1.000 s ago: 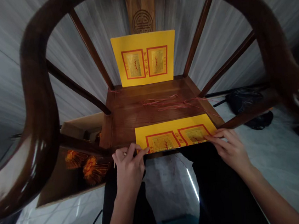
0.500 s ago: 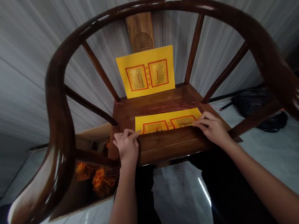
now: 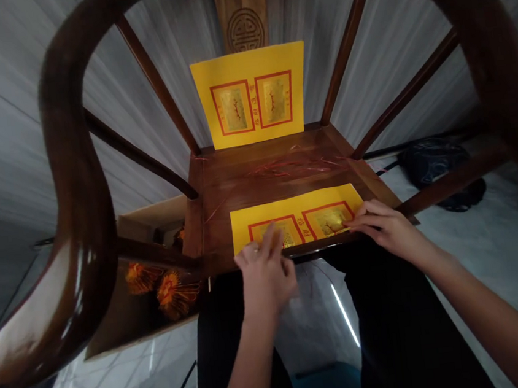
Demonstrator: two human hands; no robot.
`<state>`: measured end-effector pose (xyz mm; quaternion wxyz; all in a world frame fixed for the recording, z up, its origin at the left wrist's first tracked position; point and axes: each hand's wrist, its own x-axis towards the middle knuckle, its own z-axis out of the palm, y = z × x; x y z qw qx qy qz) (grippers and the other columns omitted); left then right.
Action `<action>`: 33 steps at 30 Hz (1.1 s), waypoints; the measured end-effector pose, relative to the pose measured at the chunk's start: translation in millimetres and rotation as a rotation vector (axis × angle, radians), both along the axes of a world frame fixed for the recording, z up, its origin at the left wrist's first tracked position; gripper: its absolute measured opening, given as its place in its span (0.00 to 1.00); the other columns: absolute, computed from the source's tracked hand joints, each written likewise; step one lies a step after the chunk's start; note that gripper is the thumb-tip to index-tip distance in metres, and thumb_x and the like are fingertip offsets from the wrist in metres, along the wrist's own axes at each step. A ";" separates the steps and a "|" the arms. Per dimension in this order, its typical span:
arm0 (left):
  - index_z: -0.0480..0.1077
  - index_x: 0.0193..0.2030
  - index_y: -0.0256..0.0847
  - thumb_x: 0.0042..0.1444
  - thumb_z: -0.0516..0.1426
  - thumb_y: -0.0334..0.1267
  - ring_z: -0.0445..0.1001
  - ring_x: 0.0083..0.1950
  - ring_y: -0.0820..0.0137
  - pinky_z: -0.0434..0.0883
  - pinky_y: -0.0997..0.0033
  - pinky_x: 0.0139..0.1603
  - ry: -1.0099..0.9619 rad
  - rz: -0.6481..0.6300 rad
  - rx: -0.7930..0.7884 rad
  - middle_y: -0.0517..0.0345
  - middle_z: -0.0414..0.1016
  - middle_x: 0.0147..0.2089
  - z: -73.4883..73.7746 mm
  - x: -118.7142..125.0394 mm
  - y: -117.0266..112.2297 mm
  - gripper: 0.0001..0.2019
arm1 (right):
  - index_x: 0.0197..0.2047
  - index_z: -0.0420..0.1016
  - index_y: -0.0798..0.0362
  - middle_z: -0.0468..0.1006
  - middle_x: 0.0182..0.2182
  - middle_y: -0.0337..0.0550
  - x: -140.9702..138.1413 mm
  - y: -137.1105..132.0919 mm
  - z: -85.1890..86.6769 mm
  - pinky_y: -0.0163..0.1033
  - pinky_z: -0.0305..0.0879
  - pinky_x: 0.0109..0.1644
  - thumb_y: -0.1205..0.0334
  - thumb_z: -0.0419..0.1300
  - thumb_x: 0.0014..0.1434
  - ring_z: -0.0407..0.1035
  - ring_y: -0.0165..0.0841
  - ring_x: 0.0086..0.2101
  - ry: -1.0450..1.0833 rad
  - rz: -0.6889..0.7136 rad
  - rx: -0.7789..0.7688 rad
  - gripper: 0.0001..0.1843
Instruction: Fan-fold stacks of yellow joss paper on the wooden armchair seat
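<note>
A yellow paper sheet [image 3: 297, 219] with two red-framed gold panels lies flat at the front of the dark wooden chair seat [image 3: 258, 182]. My left hand [image 3: 265, 273] is at its front edge, fingers spread, with the fingertips over the left panel. My right hand [image 3: 383, 227] rests its fingertips on the sheet's right end. A matching yellow sheet [image 3: 251, 96] stands upright against the carved backrest splat [image 3: 242, 10], away from both hands. Thin red strands [image 3: 279, 168] lie loose on the seat behind the flat sheet.
The curved armrail of a horseshoe-back chair [image 3: 74, 176] surrounds the seat, with spindles behind it. To the left below it, a cardboard box [image 3: 150, 214] holds orange tassels [image 3: 172, 295]. A black bag [image 3: 432, 166] lies on the pale floor at right.
My left hand has moved rightward from the sheet's left end to its front edge over the left panel. The view has tilted, and the right hand stays on the sheet.
</note>
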<state>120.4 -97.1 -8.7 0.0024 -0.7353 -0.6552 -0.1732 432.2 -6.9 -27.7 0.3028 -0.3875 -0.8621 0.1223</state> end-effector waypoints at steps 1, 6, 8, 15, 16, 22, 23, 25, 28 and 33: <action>0.71 0.71 0.46 0.65 0.56 0.38 0.70 0.55 0.49 0.68 0.42 0.54 0.005 -0.056 -0.024 0.53 0.64 0.77 -2.9 14.5 3.0 0.27 | 0.49 0.87 0.43 0.77 0.36 0.43 0.6 1.6 2.1 0.45 0.69 0.43 0.60 0.63 0.71 0.71 0.37 0.38 -0.010 0.015 -0.006 0.10; 0.55 0.80 0.46 0.74 0.48 0.42 0.72 0.55 0.55 0.69 0.46 0.58 0.038 -0.186 -0.036 0.61 0.51 0.82 -18.6 61.3 1.8 0.30 | 0.58 0.83 0.41 0.77 0.42 0.45 4.7 -11.2 5.3 0.47 0.71 0.47 0.64 0.61 0.72 0.71 0.39 0.43 -0.098 0.005 -0.014 0.17; 0.52 0.81 0.47 0.75 0.47 0.41 0.73 0.56 0.56 0.69 0.46 0.58 0.056 -0.153 -0.029 0.61 0.49 0.82 -21.0 61.3 -5.5 0.29 | 0.61 0.81 0.42 0.77 0.44 0.46 5.2 -22.1 3.9 0.48 0.71 0.50 0.67 0.59 0.72 0.71 0.40 0.45 -0.129 -0.041 0.009 0.19; 0.53 0.81 0.52 0.69 0.53 0.32 0.74 0.53 0.54 0.71 0.46 0.50 0.100 -0.031 -0.040 0.58 0.51 0.82 -21.9 42.7 -21.3 0.35 | 0.55 0.81 0.54 0.78 0.48 0.56 -51.7 -40.3 11.8 0.60 0.73 0.56 0.55 0.60 0.72 0.73 0.50 0.50 -0.261 -0.286 0.081 0.15; 0.54 0.80 0.51 0.68 0.53 0.31 0.74 0.52 0.54 0.71 0.46 0.49 0.103 -0.032 -0.043 0.57 0.53 0.82 -22.6 42.7 -21.2 0.35 | 0.59 0.78 0.55 0.77 0.54 0.59 -67.7 -42.5 11.2 0.62 0.71 0.61 0.55 0.59 0.73 0.71 0.53 0.55 -0.242 -0.274 0.063 0.18; 0.60 0.78 0.49 0.66 0.55 0.31 0.74 0.49 0.55 0.72 0.47 0.50 0.042 -0.021 -0.097 0.52 0.57 0.80 -22.8 39.2 -20.5 0.33 | 0.83 0.36 0.50 0.50 0.79 0.51 -123.7 -68.9 -9.3 0.61 0.52 0.79 0.62 0.48 0.77 0.45 0.45 0.77 -0.284 -0.091 -0.017 0.38; 0.57 0.79 0.50 0.66 0.56 0.31 0.73 0.48 0.55 0.72 0.47 0.49 0.043 -0.016 -0.104 0.53 0.56 0.81 -22.0 36.8 -21.2 0.35 | 0.83 0.32 0.50 0.49 0.79 0.52 -122.5 -72.9 -12.4 0.61 0.50 0.79 0.58 0.50 0.77 0.45 0.46 0.77 -0.290 -0.103 -0.013 0.41; 0.52 0.81 0.50 0.66 0.55 0.31 0.72 0.47 0.56 0.72 0.46 0.48 0.059 0.002 -0.113 0.54 0.52 0.82 -20.5 30.4 -23.7 0.38 | 0.83 0.29 0.51 0.47 0.79 0.52 -115.2 -78.9 -16.4 0.62 0.49 0.80 0.52 0.54 0.76 0.44 0.48 0.77 -0.300 -0.121 -0.003 0.46; 0.48 0.82 0.47 0.67 0.53 0.31 0.71 0.46 0.54 0.72 0.44 0.48 0.088 0.069 -0.120 0.53 0.50 0.83 -20.0 18.1 -30.3 0.38 | 0.83 0.28 0.50 0.45 0.80 0.52 -102.1 -83.1 -17.9 0.62 0.48 0.80 0.50 0.54 0.76 0.44 0.48 0.77 -0.322 -0.148 -0.013 0.46; 0.43 0.83 0.50 0.67 0.52 0.32 0.73 0.49 0.50 0.72 0.44 0.45 0.085 0.216 -0.123 0.48 0.46 0.83 -18.5 -0.3 -43.2 0.40 | 0.83 0.34 0.47 0.42 0.80 0.50 -83.1 -88.4 -16.8 0.64 0.50 0.79 0.50 0.56 0.75 0.44 0.51 0.77 -0.316 -0.240 -0.024 0.45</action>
